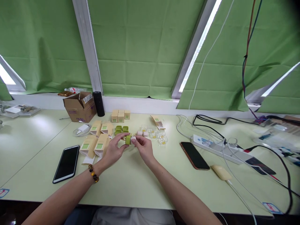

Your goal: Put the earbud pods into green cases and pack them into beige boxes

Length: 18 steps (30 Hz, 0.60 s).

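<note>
Over the middle of the table, my left hand (pixel 113 150) pinches a small green square case (pixel 127 140) between thumb and fingers. My right hand (pixel 145 150) grips a small whitish block (pixel 133 138) against the open side of that case. Whether the block is inside the case or only touching it, I cannot tell. Behind my hands sit several more green cases (pixel 118 128). Just past my right hand lie whitish blocks (pixel 142 133) and several clear plastic pieces with yellow marks (pixel 153 135). Opened tan cartons (pixel 88 146) stand beside my left hand.
Small closed tan boxes (pixel 120 117) stand at the back, and a flattened carton (pixel 158 122) lies to their right. Phones lie at left (pixel 67 164) and right (pixel 194 155). A cardboard box (pixel 79 107) and black cylinder (pixel 98 104) stand back left. A power strip (pixel 215 149) with cables occupies the right.
</note>
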Each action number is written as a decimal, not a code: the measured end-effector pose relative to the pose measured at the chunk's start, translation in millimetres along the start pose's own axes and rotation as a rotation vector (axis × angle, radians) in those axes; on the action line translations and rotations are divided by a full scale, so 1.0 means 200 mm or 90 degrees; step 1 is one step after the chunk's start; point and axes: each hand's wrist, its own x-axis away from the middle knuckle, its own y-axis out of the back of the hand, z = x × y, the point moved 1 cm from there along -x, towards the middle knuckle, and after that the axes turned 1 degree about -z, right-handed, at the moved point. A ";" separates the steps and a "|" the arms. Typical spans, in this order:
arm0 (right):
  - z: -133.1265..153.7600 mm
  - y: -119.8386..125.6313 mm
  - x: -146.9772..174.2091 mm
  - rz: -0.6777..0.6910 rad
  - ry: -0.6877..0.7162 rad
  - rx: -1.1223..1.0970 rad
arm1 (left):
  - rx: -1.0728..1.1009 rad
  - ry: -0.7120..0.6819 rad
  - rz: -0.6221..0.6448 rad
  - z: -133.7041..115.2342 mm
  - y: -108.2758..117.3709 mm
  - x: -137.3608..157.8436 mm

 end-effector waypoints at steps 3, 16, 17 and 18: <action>0.00 0.00 0.01 -0.001 0.006 0.008 | -0.005 -0.006 0.005 0.01 0.00 0.00; -0.02 -0.01 0.02 -0.014 0.006 0.013 | -0.086 -0.076 0.052 0.00 -0.01 0.01; -0.02 -0.01 0.02 -0.016 0.000 0.009 | -0.092 -0.085 0.053 0.00 -0.01 0.02; -0.02 -0.01 0.02 -0.019 -0.009 0.003 | -0.098 -0.093 0.054 0.00 -0.02 0.02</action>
